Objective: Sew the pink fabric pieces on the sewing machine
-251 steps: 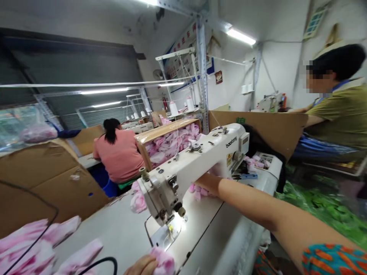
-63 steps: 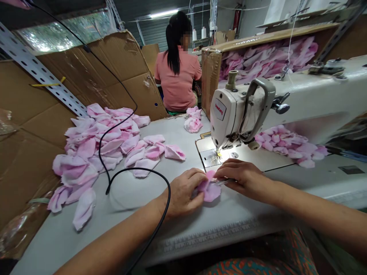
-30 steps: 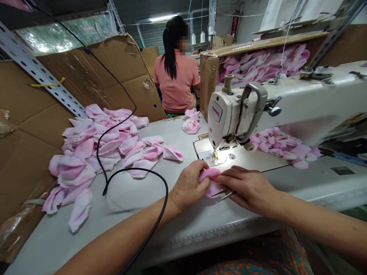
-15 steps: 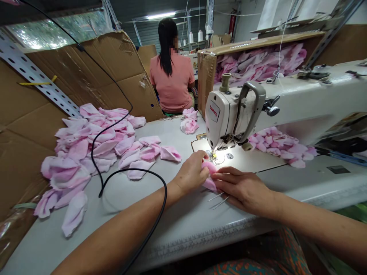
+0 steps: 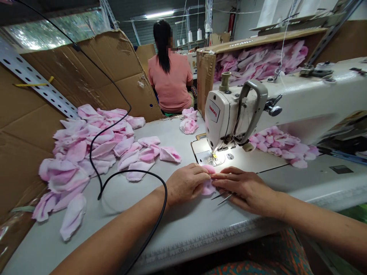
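A small pink fabric piece (image 5: 208, 186) lies between my two hands, just in front of the sewing machine's needle area (image 5: 214, 156). My left hand (image 5: 186, 182) is closed on its left side, the fingertips pressed together. From the right, my right hand (image 5: 243, 187) pinches the same piece with its fingers. Out of my right palm stick two thin metal points (image 5: 225, 199); the rest of that tool is hidden, so its kind cannot be told. The white sewing machine (image 5: 219, 118) stands just beyond my hands, its lamp lit over the plate.
Piles of pink-white fabric pieces (image 5: 94, 137) lie on the left of the table (image 5: 160, 233), with more (image 5: 282, 145) under the machine arm. A black cable (image 5: 143, 170) loops across my left forearm. A cardboard box (image 5: 205, 82) of fabric and a seated person (image 5: 170, 82) are behind.
My left hand has drawn back from the needle area toward me and now lies flatter beside the fabric. The pink piece has moved slightly nearer; my right hand stays on it.
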A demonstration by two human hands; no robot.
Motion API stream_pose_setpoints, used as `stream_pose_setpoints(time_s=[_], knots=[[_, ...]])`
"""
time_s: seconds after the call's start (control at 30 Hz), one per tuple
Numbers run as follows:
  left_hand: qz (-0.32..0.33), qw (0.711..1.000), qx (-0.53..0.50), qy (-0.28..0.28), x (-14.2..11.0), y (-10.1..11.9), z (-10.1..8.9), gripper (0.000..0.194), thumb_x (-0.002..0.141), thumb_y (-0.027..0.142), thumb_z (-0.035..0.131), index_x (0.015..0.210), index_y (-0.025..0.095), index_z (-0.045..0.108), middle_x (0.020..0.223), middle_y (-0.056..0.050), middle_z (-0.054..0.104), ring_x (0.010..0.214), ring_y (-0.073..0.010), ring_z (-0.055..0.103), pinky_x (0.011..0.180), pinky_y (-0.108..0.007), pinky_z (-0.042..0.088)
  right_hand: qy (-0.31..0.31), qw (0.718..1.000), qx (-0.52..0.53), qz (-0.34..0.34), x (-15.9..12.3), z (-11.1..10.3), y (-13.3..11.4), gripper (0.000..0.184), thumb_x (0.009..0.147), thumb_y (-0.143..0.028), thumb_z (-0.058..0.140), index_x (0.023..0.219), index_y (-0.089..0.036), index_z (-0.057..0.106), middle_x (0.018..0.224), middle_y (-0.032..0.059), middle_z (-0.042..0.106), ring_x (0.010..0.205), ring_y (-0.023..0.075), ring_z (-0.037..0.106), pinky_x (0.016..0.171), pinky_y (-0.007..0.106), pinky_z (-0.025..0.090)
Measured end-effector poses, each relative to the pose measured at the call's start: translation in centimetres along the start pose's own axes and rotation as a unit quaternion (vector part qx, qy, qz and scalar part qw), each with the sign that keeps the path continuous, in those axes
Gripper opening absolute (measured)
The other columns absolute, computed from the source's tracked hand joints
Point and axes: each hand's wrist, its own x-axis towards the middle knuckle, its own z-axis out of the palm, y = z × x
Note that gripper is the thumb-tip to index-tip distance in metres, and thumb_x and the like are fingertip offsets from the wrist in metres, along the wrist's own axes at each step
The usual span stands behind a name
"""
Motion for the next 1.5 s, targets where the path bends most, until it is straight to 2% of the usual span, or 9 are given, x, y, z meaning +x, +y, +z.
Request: stream_pose_setpoints(time_s=[0.23,0.37,0.47,0.6,0.83,1.13,1.23,1.4,1.5], knots=[[0.013,0.999,0.0,0.04,0.3,0.1,0.6,0.024,0.086,0.011,0.047,0.105,0.013,0.06,0.108,-0.01,0.064,0.1,-0.0191,0.058,0.089,-0.031,0.05,0.028,0.997,-0.066,-0.035,-0.1,-0.8,1.6,0.028,0.097,-0.021,0.048,0.123,-0.021,0.059,0.124,0.0019,0.062,0.114,0.0253,0.051,0.092,0.042,0.052],[-0.025,0.999,-0.01,0.028,0.7,0.5,0.7,0.016,0.088,0.013,0.048,0.098,0.014,0.061,0.103,-0.009,0.064,0.096,-0.0179,0.059,0.085,-0.029,0.05,0.032,0.993,-0.075,-0.081,0.5,-0.8,2.1,0.025,0.097,-0.019,0.047,0.117,-0.019,0.062,0.119,0.0017,0.064,0.109,0.0266,0.052,0.086,0.042,0.055],[-0.052,0.999,0.004,0.013,1.0,0.5,0.9,0.013,0.092,0.016,0.05,0.095,0.014,0.062,0.098,-0.007,0.064,0.092,-0.0163,0.059,0.081,-0.025,0.05,0.02,0.997,-0.044,-0.063,0.8,-0.4,2.2,0.025,0.096,-0.02,0.049,0.116,-0.018,0.063,0.117,0.0032,0.064,0.105,0.025,0.054,0.087,0.041,0.054],[-0.054,0.998,0.031,0.009,1.1,0.2,1.0,0.016,0.092,0.011,0.049,0.088,0.015,0.064,0.095,-0.003,0.065,0.082,-0.0122,0.059,0.072,-0.02,0.046,0.005,0.999,-0.014,-0.036,0.8,0.0,2.0,0.027,0.093,-0.018,0.051,0.118,-0.018,0.063,0.118,0.0038,0.063,0.106,0.0232,0.054,0.089,0.039,0.053],[-0.024,0.996,0.089,-0.009,1.0,-0.1,1.2,0.016,0.091,0.01,0.054,0.077,0.014,0.06,0.09,-0.001,0.065,0.084,-0.0137,0.058,0.077,-0.024,0.047,0.032,0.997,-0.052,-0.052,0.3,0.0,2.0,0.029,0.094,-0.019,0.054,0.122,-0.021,0.063,0.121,0.0046,0.063,0.108,0.0226,0.055,0.088,0.037,0.054],[0.011,0.99,0.142,0.013,0.6,-0.1,1.8,0.018,0.098,0.014,0.044,0.088,0.013,0.06,0.106,-0.006,0.064,0.1,-0.0178,0.058,0.087,-0.03,0.053,0.037,0.995,-0.064,-0.062,0.1,-0.3,2.0,0.026,0.098,-0.023,0.049,0.121,-0.021,0.063,0.123,0.0038,0.062,0.109,0.0228,0.055,0.087,0.037,0.054],[0.022,0.989,0.147,0.024,0.4,-0.1,2.0,0.019,0.099,0.013,0.043,0.089,0.013,0.059,0.11,-0.006,0.064,0.107,-0.0181,0.057,0.092,-0.031,0.053,0.046,0.996,-0.035,-0.062,0.0,-0.3,2.1,0.025,0.098,-0.022,0.049,0.118,-0.02,0.064,0.122,0.0033,0.063,0.109,0.0219,0.055,0.09,0.037,0.052],[0.013,0.992,0.122,0.027,0.5,0.1,1.9,0.022,0.099,0.013,0.039,0.087,0.012,0.058,0.107,-0.007,0.065,0.102,-0.0181,0.059,0.09,-0.031,0.054,0.091,0.995,0.005,-0.042,0.0,-0.3,2.4,0.024,0.095,-0.017,0.051,0.115,-0.017,0.064,0.117,0.0048,0.065,0.108,0.0205,0.057,0.096,0.039,0.049],[0.003,0.995,0.101,0.025,0.6,0.1,1.7,0.021,0.1,0.014,0.04,0.096,0.013,0.06,0.106,-0.007,0.065,0.101,-0.0178,0.058,0.088,-0.03,0.054,0.056,0.997,-0.002,-0.053,0.2,-0.4,2.3,0.026,0.094,-0.018,0.051,0.117,-0.018,0.064,0.119,0.0046,0.065,0.109,0.0218,0.057,0.096,0.04,0.049]])
